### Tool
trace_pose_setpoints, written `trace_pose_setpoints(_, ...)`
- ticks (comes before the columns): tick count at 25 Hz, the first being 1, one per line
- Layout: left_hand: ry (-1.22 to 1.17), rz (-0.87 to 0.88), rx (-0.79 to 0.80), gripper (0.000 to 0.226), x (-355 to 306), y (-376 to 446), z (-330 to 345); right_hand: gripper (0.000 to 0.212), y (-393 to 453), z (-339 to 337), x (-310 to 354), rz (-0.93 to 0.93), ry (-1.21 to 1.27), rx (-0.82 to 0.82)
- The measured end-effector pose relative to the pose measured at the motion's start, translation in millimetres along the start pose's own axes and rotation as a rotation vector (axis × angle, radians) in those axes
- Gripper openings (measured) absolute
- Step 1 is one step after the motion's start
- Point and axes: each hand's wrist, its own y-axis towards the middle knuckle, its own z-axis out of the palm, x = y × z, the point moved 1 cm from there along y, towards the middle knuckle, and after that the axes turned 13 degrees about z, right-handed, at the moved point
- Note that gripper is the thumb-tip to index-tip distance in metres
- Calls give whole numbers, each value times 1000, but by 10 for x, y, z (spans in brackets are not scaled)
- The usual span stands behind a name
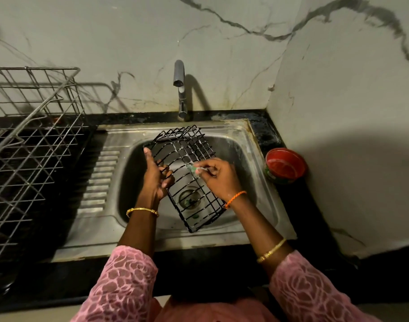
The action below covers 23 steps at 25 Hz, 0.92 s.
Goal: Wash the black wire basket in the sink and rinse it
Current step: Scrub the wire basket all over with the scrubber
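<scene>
Over the sink [243, 145], my left hand [155, 180] grips the black wire basket [187, 173]; my right hand [218, 176] pinches a soapy scrubber [195, 169]. Soap-slick wires could slip, dropping it.

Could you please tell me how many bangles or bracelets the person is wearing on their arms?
3: a gold bangle on the left wrist, an orange bracelet on the right wrist, and a second gold bangle further up the right forearm. The pink sleeves could hide more.
</scene>
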Motion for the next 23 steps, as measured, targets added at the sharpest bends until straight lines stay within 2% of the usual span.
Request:
trace_pose_setpoints(1,-16,11,-25,68,-1,-20,-24,15,-86,-20,-63,20,13,24)
trace_pose_setpoints(6,-112,31,-71,59,21,-52,-176,15,-472,-154,-433,64,-6,87)
trace_pose_setpoints(13,-103,35,-121,56,55,-30,-162,11,-129,58,-58,56,-38,20)
trace_pose_setpoints(19,-171,61,-144,59,126,60,-309,16,-462,-275,-533,152,-68,151)
trace_pose_setpoints(23,-175,74,-150,62,138,68,-338,19,-466,-230,-599,150,32,120)
